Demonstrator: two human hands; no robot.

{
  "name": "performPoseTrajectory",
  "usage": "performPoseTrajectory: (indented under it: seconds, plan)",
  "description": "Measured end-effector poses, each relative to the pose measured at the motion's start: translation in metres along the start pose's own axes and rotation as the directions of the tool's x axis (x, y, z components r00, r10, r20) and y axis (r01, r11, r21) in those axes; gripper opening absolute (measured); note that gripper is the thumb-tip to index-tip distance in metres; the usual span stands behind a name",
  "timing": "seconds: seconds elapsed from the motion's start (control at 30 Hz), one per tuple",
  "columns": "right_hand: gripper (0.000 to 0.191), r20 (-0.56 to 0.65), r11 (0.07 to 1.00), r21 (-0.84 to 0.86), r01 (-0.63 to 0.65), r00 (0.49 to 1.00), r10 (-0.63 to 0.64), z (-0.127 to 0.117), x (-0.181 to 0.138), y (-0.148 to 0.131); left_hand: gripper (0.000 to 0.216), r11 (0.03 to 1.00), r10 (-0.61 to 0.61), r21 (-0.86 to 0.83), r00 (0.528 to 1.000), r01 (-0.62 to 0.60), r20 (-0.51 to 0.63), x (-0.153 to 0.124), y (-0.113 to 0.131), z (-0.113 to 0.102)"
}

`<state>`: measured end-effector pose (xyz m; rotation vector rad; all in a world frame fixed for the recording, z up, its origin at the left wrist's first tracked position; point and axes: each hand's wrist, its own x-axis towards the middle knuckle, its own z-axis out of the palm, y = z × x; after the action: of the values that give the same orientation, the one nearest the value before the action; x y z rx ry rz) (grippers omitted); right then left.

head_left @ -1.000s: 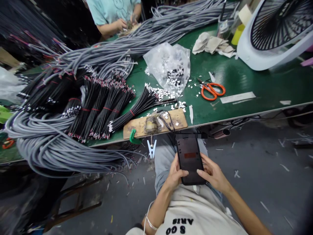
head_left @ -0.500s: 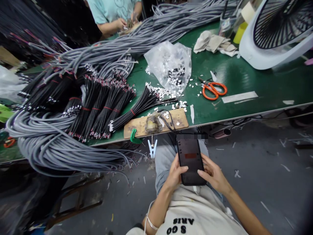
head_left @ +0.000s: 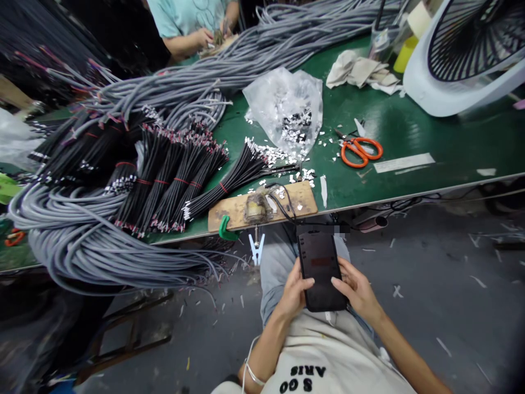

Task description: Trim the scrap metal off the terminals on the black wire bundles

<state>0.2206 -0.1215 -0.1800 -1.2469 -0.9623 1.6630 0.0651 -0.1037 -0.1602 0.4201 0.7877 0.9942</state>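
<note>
A black phone (head_left: pixel 321 268) rests above my lap, below the edge of the green table (head_left: pixel 430 142). My left hand (head_left: pixel 292 294) grips its left side, thumb laid on the screen. My right hand (head_left: pixel 357 290) holds the right side, its thumb also on the screen. The screen is dark with a faint red band. A black cable runs from the phone's top up to a wooden board (head_left: pixel 262 207) clamped at the table edge.
Bundles of black wires (head_left: pixel 180 175) and thick grey cables (head_left: pixel 102 246) cover the table's left. A clear bag of small labels (head_left: pixel 289 109), orange scissors (head_left: pixel 360 151), a cloth (head_left: pixel 361 71) and a white fan (head_left: pixel 463 60) lie farther right. Another person (head_left: pixel 192 24) works at the far side.
Both hands keep hold of the phone. The view has shifted slightly; the red band on the screen looks dimmer.
</note>
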Motion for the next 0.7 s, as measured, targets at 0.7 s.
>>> performPoseTrajectory:
  seconds: [0.7]
  plan:
    - [0.045,-0.258,0.982,-0.185,-0.044,0.966,-0.006,0.0104,0.0101,0.003,0.048,0.987,-0.117,-0.129,0.977,0.095,-0.181,0.0023,0.0041,0.0058]
